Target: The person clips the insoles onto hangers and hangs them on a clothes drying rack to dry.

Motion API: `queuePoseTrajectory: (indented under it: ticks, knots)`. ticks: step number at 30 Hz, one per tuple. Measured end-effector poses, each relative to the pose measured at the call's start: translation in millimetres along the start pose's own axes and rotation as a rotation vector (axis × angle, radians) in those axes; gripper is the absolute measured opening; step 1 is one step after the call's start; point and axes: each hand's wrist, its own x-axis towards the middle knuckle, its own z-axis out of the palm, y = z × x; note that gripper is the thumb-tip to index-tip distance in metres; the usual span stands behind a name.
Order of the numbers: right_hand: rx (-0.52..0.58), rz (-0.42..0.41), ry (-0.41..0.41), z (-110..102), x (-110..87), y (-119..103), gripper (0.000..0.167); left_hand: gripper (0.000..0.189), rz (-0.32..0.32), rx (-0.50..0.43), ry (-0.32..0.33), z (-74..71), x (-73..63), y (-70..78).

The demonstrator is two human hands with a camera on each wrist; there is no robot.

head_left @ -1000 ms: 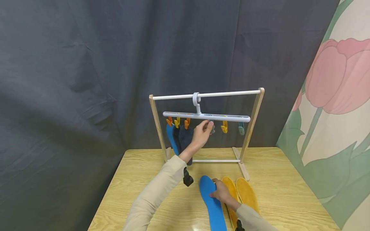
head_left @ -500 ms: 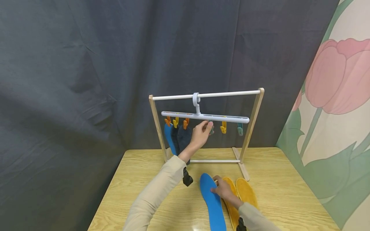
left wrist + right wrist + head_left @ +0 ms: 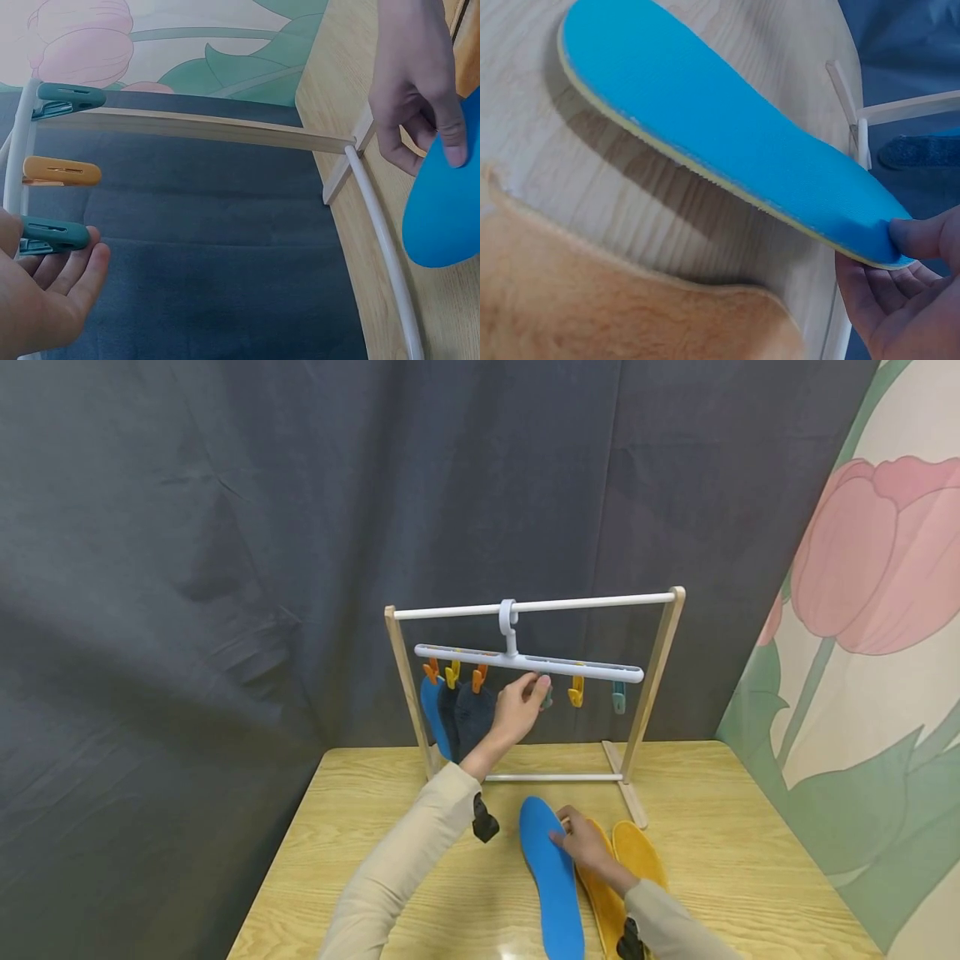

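My left hand (image 3: pixel 516 708) pinches a teal clothespin (image 3: pixel 54 232) under the middle of a pale hanger (image 3: pixel 577 670). The hanger tilts slightly, its right end lower. My right hand (image 3: pixel 588 842) holds a blue insole (image 3: pixel 551 881) by one edge near its end, thumb on the blue face and fingers beneath. A shadow under the insole in the right wrist view shows it raised from the table. Right of the left hand hang a yellow clothespin (image 3: pixel 576 691) and a second teal one (image 3: pixel 618 697), both with nothing in them.
A wooden rack with a white top bar (image 3: pixel 592 603) carries the hanger. On its left, orange and yellow clips hold a blue insole (image 3: pixel 433 714) and dark insoles (image 3: pixel 474 718). Orange-yellow insoles (image 3: pixel 639 853) lie on the wooden table (image 3: pixel 360 843) by my right forearm.
The right hand has lifted the blue insole and moved it slightly forward, toward the rack. The hanger has shifted a little left and tilted more, while the left hand keeps its pinch.
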Motion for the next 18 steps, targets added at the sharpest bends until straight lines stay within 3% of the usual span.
queuePoseTrajectory:
  ticks: [12,18]
  knots:
    - [-0.007,-0.023,0.053,-12,7.4,-11,0.016,0.035,0.006,-0.026,-0.057,-4.6,-2.3,1.6]
    - [0.0,-0.016,0.059,-15,8.9,-14,0.013,0.036,-0.001,0.004,-0.072,-6.4,-3.1,0.3]
